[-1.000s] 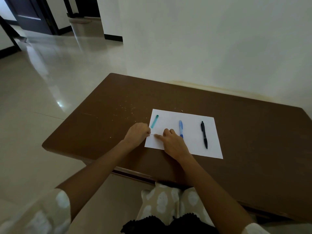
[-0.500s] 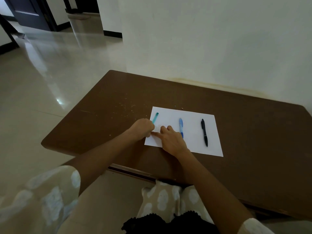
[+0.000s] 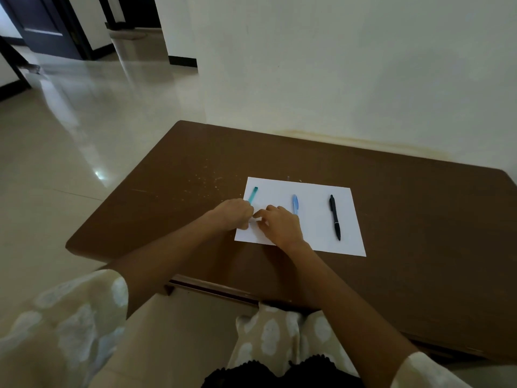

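Left hand (image 3: 235, 212) is curled at the left edge of the paper (image 3: 313, 233), with a teal pen piece (image 3: 253, 195) loose right behind it. It and the curled right hand (image 3: 281, 225) pinch a small part (image 3: 255, 219), too tiny to identify. Blue pen (image 3: 295, 204) and black pen (image 3: 335, 217) lie whole on the paper, so I'd guess the teal pen is only half assembled.

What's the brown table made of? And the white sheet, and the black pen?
Table: probably wood or wood-look laminate, matte brown, with scuffs and pale specks.
Sheet: paper, plain white, thin and lying flat on the tabletop.
Black pen: likely plastic, smooth with a slight shine on the barrel.
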